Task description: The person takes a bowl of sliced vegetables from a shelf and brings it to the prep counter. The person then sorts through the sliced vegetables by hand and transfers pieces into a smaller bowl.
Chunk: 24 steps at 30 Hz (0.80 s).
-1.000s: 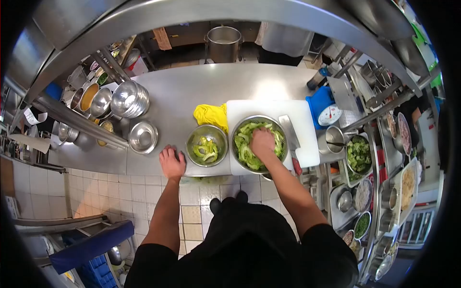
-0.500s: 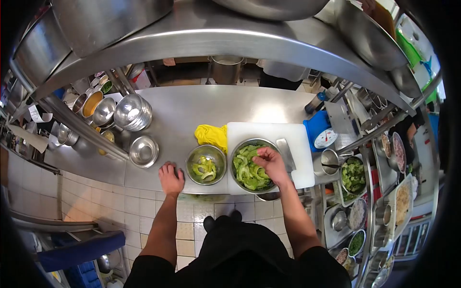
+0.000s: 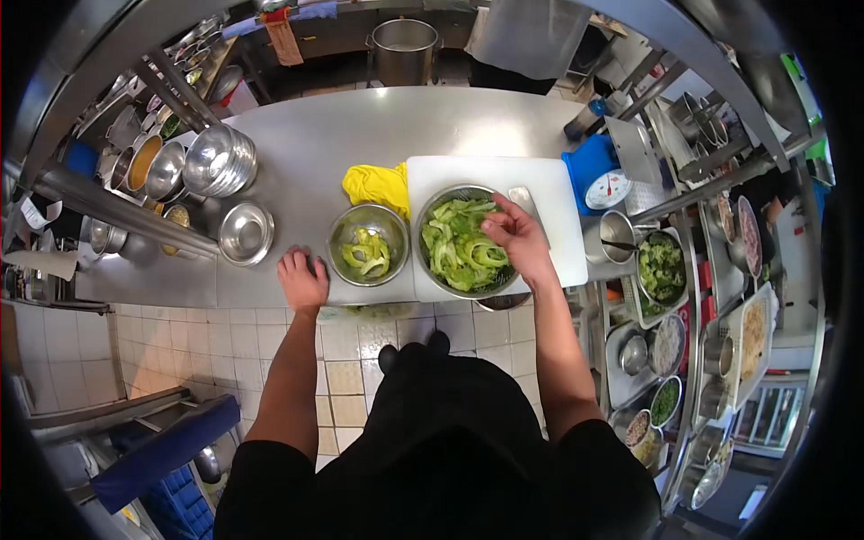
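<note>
Flat on the steel counter near its front edge, my left hand (image 3: 303,277) rests with its fingers apart and holds nothing. Just right of it stands a small steel bowl (image 3: 402,252) with some curved green vegetable slices (image 3: 367,256). A larger steel bowl (image 3: 426,270), fuller of similar green slices (image 3: 459,238), sits on the white cutting board (image 3: 562,243). Over this bowl's right side is my right hand (image 3: 519,241), thumb and fingertips drawn together; whatever is between them is hidden. A cleaver (image 3: 524,200) lies on the board, partly behind that hand.
A yellow cloth (image 3: 373,184) touches the board's left side. Stacked steel bowls (image 3: 220,162) and a single bowl (image 3: 246,234) stand at left. At right are a blue scale (image 3: 589,171) and a container of green vegetables (image 3: 661,265). Another person's apron (image 3: 526,40) shows across the counter.
The camera view has tilted, so the counter appears higher. My right hand stays over the larger bowl, a little further to its right side. My left hand stays on the counter.
</note>
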### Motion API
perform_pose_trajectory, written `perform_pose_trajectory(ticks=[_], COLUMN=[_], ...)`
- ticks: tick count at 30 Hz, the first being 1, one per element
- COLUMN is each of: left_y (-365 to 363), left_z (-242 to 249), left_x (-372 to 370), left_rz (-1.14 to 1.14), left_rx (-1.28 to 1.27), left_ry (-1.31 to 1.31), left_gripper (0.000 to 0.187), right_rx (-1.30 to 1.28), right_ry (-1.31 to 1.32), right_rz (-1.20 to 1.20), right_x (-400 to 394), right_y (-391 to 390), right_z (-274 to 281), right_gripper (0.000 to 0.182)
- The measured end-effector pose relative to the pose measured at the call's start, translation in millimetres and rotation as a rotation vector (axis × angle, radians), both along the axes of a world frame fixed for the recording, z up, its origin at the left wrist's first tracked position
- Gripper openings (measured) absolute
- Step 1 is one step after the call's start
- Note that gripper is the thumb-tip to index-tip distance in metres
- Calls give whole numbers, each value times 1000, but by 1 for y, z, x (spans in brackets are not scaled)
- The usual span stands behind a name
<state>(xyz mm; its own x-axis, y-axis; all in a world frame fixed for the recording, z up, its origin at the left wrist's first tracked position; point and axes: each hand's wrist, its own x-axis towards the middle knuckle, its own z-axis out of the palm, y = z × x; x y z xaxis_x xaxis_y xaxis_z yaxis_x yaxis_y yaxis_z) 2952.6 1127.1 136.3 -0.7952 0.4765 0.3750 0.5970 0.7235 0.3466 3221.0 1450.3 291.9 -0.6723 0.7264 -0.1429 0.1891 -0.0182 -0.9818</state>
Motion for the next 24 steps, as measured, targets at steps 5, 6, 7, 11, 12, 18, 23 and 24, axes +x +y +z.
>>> perform_pose_trajectory(ticks=[5, 6, 7, 11, 12, 18, 23, 24], left_y=[0, 1, 1, 0, 0, 2, 1, 1], left_z=[0, 0, 1, 2, 2, 1, 1, 1], left_x=[0, 0, 0, 0, -1, 1, 1, 1], left_rz=[10, 14, 15, 19, 28, 36, 46, 48], left_rx=[-12, -14, -19, -47, -48, -38, -43, -41], left_ry=[-3, -4, -8, -28, -26, -21, -81, -79], left_gripper=[30, 30, 30, 31, 30, 30, 32, 32], right_rx=[497, 626, 679, 852, 881, 1064, 1018, 956], right_ry=[-338, -400, -415, -445, -464, -871, -695, -635], right_rz=[-1, 62, 52, 26, 46, 263, 81, 34], right_x=[23, 26, 29, 17, 14, -13, -4, -2], right_y=[-4, -9, -17, -39, -43, -47, -43, -40], right_z=[-9, -14, -19, -33, -36, -60, -70, -65], right_gripper=[67, 69, 67, 49, 46, 27, 18, 17])
